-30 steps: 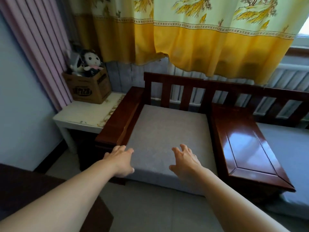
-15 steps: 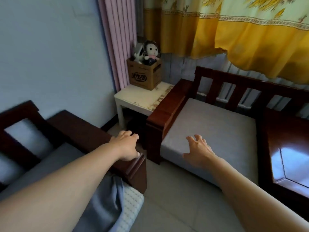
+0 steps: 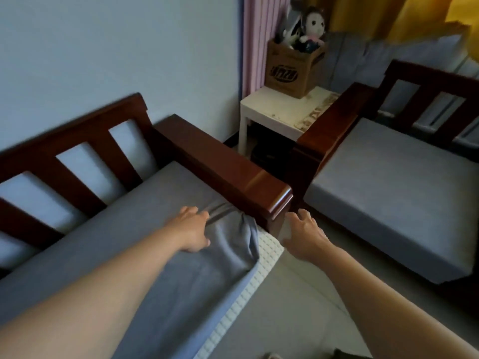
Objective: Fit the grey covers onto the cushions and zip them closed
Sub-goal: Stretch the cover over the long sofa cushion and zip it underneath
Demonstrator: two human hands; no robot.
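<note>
Left hand (image 3: pixel 193 230) flat and relaxed on bunched grey cover (image 3: pixel 228 244) at front corner of cushion (image 3: pixel 267 248) beside wooden armrest (image 3: pixel 223 174); right hand (image 3: pixel 304 234) empty, fingers spread, hovering near the exposed white corner. Best gripped by the loose edge, pulled evenly over the corner before zipping.

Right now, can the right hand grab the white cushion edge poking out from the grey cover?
Probably yes. The right hand hovers open just beside the bare white cushion edge, with nothing between them; the wooden armrest sits above, not blocking.
</note>
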